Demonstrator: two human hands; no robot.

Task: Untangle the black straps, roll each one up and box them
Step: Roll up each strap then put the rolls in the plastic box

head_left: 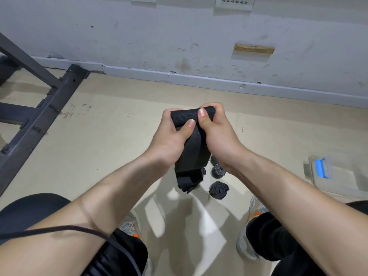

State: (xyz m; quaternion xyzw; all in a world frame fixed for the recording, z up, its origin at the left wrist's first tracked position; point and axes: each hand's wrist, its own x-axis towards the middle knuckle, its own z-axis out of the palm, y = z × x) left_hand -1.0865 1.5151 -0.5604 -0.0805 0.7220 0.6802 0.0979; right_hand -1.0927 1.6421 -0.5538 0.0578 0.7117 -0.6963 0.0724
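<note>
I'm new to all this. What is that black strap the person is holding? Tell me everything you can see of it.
The black strap is a wide band of what looks like coarse woven webbing. Its top end is curled into the start of a roll, gripped between the left hand and the right hand, with both thumbs pressing on its face. The rest hangs down between the wrists, above the floor, and ends in a thicker, folded-looking tail with slightly frayed edges.

Wall (179,32): far, scuffed grey-white, pale skirting (199,81) along its foot.
Floor (99,146): beige, glossy.
Metal frame (36,116): dark, left.
</note>
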